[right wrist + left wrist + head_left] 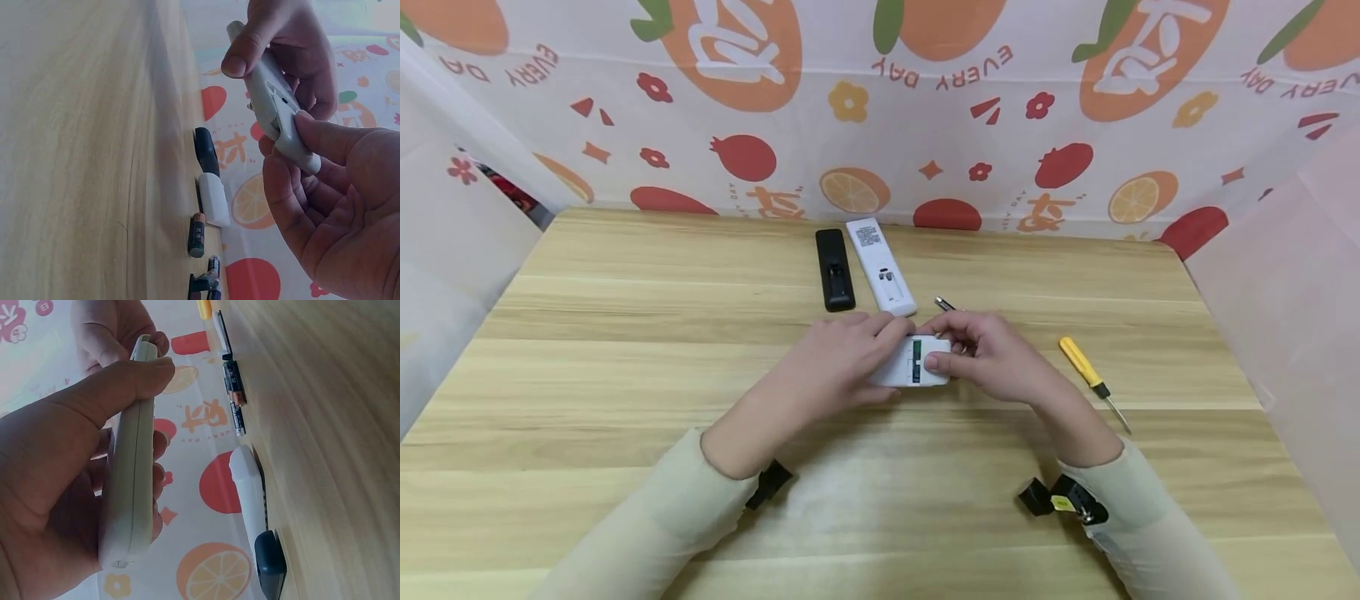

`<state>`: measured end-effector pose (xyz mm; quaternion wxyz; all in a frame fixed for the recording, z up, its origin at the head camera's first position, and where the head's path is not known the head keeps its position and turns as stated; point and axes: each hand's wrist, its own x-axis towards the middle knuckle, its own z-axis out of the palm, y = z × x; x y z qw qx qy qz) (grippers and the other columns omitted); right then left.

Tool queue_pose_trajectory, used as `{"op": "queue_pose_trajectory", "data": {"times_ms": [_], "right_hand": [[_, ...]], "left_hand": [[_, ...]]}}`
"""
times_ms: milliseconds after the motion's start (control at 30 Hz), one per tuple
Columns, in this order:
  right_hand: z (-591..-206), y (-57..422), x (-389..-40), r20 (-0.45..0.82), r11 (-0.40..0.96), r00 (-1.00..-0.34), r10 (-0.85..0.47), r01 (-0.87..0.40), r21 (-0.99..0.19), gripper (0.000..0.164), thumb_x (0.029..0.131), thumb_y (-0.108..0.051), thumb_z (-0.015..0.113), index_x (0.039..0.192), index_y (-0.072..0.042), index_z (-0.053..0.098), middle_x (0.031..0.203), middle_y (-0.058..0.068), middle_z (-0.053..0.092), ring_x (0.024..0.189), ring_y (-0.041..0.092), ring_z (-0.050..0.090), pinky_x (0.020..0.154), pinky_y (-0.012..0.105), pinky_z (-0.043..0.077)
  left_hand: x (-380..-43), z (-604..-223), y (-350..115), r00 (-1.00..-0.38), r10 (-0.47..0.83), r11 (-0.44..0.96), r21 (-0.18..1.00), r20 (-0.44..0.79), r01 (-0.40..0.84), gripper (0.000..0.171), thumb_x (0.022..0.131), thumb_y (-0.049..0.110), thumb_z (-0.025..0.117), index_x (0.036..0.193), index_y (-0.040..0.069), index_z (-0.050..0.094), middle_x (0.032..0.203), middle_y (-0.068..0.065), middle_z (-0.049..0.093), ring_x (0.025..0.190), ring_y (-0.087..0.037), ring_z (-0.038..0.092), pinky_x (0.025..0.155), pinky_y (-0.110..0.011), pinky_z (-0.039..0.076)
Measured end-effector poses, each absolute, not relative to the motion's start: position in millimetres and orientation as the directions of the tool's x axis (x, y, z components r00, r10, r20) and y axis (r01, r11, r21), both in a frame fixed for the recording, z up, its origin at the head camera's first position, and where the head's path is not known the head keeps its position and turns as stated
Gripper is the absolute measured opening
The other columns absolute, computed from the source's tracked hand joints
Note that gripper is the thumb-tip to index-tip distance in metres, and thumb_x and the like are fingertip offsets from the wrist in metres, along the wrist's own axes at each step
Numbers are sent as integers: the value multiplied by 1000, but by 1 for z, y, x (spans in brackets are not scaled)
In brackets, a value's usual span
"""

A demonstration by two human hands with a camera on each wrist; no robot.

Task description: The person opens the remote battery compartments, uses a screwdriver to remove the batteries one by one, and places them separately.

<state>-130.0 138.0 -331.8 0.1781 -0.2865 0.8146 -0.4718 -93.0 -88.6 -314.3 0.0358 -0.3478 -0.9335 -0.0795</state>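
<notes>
Both hands hold a white remote control point(893, 372) over the middle of the table. My left hand point(838, 362) grips its body, thumb along one edge and fingers round the other, as the left wrist view shows. At the other end my right hand point(1000, 358) pinches it, the thumb pressing on the battery cover point(936, 346) and the fingers underneath. Beside that thumb a dark green slot shows in the remote's back. In the right wrist view the cover point(287, 119) stands slightly apart from the remote's body point(265, 94).
Behind the hands lie a black remote point(835, 271) and a second white remote point(882, 267), its battery bay uncovered. Loose batteries point(197, 234) lie near them, partly hidden by my right hand in the head view. A yellow screwdriver point(1081, 362) lies to the right. A fruit-print cloth point(850, 108) hangs behind the table.
</notes>
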Motion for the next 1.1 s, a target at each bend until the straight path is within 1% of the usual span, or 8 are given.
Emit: {"op": "queue_pose_trajectory", "data": {"times_ms": [133, 267, 333, 433, 533, 600, 867, 1100], "right_hand": [[-325, 144, -133, -64, 437, -782, -620, -276, -856, 29, 81, -33, 69, 108, -26, 63, 81, 2, 60, 70, 19, 54, 56, 30, 47], [-320, 161, -140, -26, 519, -853, -522, -293, -803, 26, 77, -33, 73, 100, -24, 65, 80, 2, 59, 68, 19, 55, 55, 33, 48], [-318, 172, -146, 35, 608, -893, -449, -334, -721, 19, 78, -30, 73, 93, -22, 64, 80, -1, 60, 69, 17, 55, 57, 33, 47], [-319, 186, -155, 98, 770, -929, -358, -353, -531, 11, 80, -22, 70, 82, -19, 59, 78, -3, 58, 71, 16, 52, 62, 33, 43], [-325, 195, -163, 72, 871, -945, -318, -321, -371, 11, 77, -14, 67, 75, -17, 57, 75, 0, 56, 73, 19, 49, 63, 34, 38], [-330, 199, -167, 11, 900, -950, -311, -298, -319, 11, 75, -12, 67, 73, -15, 58, 75, 2, 55, 74, 22, 46, 62, 35, 37], [-343, 208, -173, -170, 930, -934, -313, -266, -252, 13, 77, -15, 73, 78, -14, 60, 75, 3, 54, 74, 23, 46, 65, 35, 35], [-346, 216, -175, -206, 929, -930, -303, -241, -280, 18, 77, -23, 74, 90, -14, 67, 87, 4, 62, 81, 24, 51, 76, 40, 39]], "left_hand": [[-93, -312, -90, -755, 646, 746, 117, 112, 656, 68, 72, 49, 72, 126, 19, 44, 114, 0, 56, 96, -18, 56, 68, -36, 49], [-93, -311, -89, -761, 643, 753, 108, 83, 649, 70, 72, 51, 71, 127, 18, 44, 115, -1, 56, 96, -18, 55, 66, -36, 48], [-93, -312, -89, -765, 640, 757, 105, 71, 644, 70, 71, 51, 71, 128, 19, 44, 116, -1, 56, 97, -18, 55, 66, -37, 48], [-92, -314, -88, -767, 639, 761, 101, 58, 641, 69, 70, 51, 71, 126, 20, 46, 114, -1, 57, 97, -19, 56, 65, -37, 48], [-92, -314, -88, -772, 636, 766, 100, 30, 635, 66, 70, 52, 72, 123, 21, 47, 112, 0, 57, 96, -19, 57, 65, -37, 47], [-92, -315, -88, -773, 634, 769, 99, 14, 632, 66, 70, 53, 72, 122, 21, 48, 110, 0, 57, 94, -18, 56, 66, -37, 47], [-92, -319, -90, -790, 611, 790, 102, -51, 605, 68, 70, 54, 71, 124, 21, 47, 116, -1, 57, 100, -21, 53, 77, -42, 45], [-94, -323, -91, -792, 607, 794, 94, -72, 600, 69, 70, 55, 71, 125, 21, 48, 117, -1, 57, 99, -21, 52, 74, -41, 46]]}}
